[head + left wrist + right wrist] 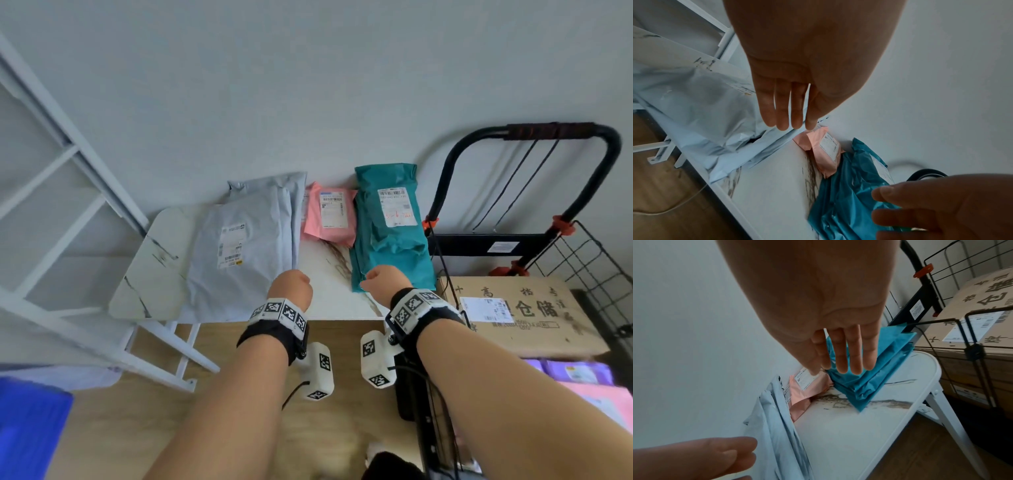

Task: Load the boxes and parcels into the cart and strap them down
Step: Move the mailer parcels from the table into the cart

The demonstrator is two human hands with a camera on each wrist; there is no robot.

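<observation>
table (pixel 329 294): white marbled top, white legs, against wall | wall (pixel 308 85): plain pale grey | floor (pixel 239 428): light wood | white metal frame (pixel 51 178): leaning at left | blue object (pixel 30 431): blurred, lower left corner

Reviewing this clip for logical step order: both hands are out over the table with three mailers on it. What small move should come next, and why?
Probably lower the right hand onto the teal mailer and take a grip. That hand hovers open over its near end, the mailer lies nearest the cart, and the left hand holds nothing.
</observation>
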